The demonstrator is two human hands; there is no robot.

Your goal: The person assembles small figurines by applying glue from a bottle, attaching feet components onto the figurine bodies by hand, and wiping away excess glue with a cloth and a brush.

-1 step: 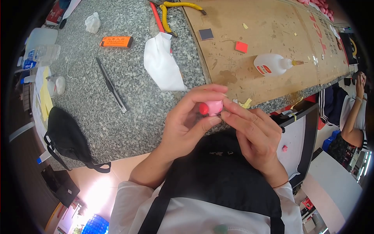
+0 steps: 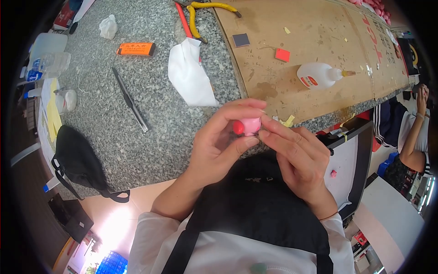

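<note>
Left hand (image 2: 218, 147): we pinch a small pink piece (image 2: 251, 125) with a red part, centre frame | right hand (image 2: 299, 157): our fingertips press the same piece from the right | above: white cloth (image 2: 189, 75) on grey stone counter (image 2: 137, 132) | upper right: glue bottle (image 2: 319, 75) on cardboard sheet (image 2: 319, 36) | left: black mask (image 2: 77, 162)

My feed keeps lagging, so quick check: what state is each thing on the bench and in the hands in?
Pink and red piece: pinched between both hands.
Left hand: closed on the piece.
Right hand: fingertips on the piece.
Glue bottle: lying on its side on the cardboard.
Pliers: lying untouched.
Black face mask: lying flat.
</note>
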